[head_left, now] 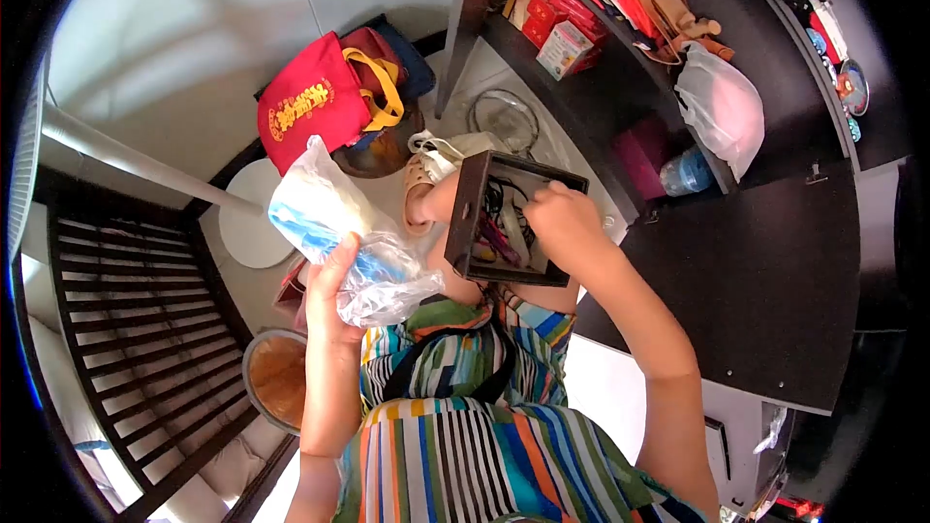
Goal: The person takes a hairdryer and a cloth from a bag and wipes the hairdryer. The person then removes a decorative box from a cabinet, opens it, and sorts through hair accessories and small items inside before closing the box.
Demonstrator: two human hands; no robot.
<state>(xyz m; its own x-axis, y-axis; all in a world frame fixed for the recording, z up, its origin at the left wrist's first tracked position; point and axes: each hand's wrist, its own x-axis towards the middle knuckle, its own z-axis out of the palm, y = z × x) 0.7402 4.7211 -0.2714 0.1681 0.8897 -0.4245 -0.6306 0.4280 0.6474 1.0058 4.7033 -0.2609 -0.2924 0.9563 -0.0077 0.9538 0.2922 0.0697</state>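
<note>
My left hand [334, 286] is closed around a clear plastic bag [387, 295] with a white and blue packet [325, 218] inside it. A dark open box [465, 223] rests over my knees, tilted a little. Black cables [504, 199] and several small items lie in the box, among them something pink and purple. At the box's right wall is my right hand [564, 221], its fingers curled down over the inside. The fingertips are hidden, so what they pinch or grip does not show.
To the right stands a dark cabinet with an open door [746, 300]; red packs and a white plastic bag [722, 102] sit on its shelves. A red tote bag [315, 102] lies against the wall. A round white stand base [257, 218] and a slatted wooden rack [145, 329] are on the left.
</note>
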